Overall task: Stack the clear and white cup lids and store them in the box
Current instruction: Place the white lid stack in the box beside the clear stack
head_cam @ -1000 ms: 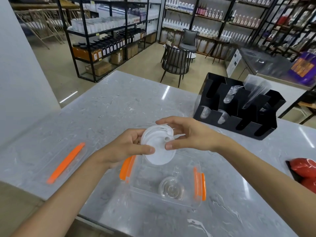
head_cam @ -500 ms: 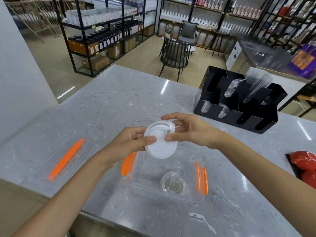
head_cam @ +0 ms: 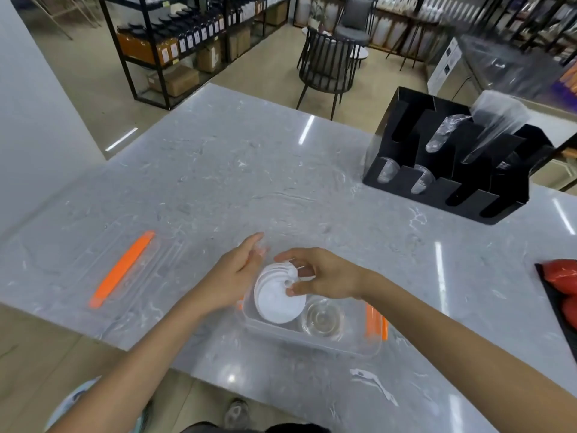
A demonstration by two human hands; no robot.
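Risk: we grip the white round plastic lid stack [head_cam: 274, 300] in our right hand [head_cam: 324, 276], left hand [head_cam: 237, 270] released; tilting spills it beside the clear plastic box [head_cam: 312, 342].

White lids [head_cam: 276, 300]: a stack of round, opaque white cup lids, tilted on edge, the flat face turned toward the near side; it stands in the left part of the box, leaning at its far-left wall.
Clear lids [head_cam: 322, 317]: a small stack of round see-through domed lids, lying flat on the box floor just right of the white stack.
Box [head_cam: 343, 346]: a clear, rectangular plastic container, open at the top, with orange clasps on its left and right ends; it sits on the tabletop near the near edge.
Box lid [head_cam: 125, 270]: clear with an orange strip, flat on the tabletop, well left of the box.
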